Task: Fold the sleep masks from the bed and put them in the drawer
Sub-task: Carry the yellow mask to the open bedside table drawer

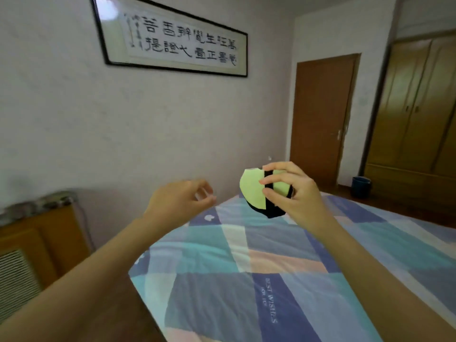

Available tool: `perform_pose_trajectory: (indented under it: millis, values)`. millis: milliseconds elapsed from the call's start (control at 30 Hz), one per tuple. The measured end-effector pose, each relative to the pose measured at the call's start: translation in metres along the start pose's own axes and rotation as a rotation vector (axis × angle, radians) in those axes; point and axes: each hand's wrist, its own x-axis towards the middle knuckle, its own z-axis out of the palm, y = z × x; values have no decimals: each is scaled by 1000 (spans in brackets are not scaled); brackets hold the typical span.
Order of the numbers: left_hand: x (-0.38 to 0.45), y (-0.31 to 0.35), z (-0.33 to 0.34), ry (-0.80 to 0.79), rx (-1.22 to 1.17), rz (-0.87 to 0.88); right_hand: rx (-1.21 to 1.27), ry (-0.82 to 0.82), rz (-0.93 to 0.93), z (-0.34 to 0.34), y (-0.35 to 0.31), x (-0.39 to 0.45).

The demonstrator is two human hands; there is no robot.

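A folded sleep mask [253, 190], pale green with black trim and a black strap, is held up in the air above the far corner of the bed [259, 267]. My right hand [293, 191] is shut on it, thumb and fingers pinching across the strap. My left hand [182, 201] hovers a short way to the left of the mask, fingers loosely curled, holding nothing and not touching the mask. The bed has a patchwork cover in blue, teal and pink. No drawer shows in this view.
A wooden cabinet [37, 245] with a vent grille stands at the left against the wall. A closed brown door [320, 119] and a wooden wardrobe [414, 114] are at the right. A blue bin [360, 186] sits on the floor. A framed calligraphy [172, 38] hangs on the wall.
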Motion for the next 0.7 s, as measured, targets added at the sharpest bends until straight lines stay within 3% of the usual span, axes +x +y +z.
perform_pose_trajectory:
  millis: [400, 700]
  values:
    - [-86, -195, -165, 184, 282, -161, 270, -72, -199, 216, -144, 102]
    - [-139, -349, -228, 276, 348, -288, 415, -128, -300, 396, -216, 164]
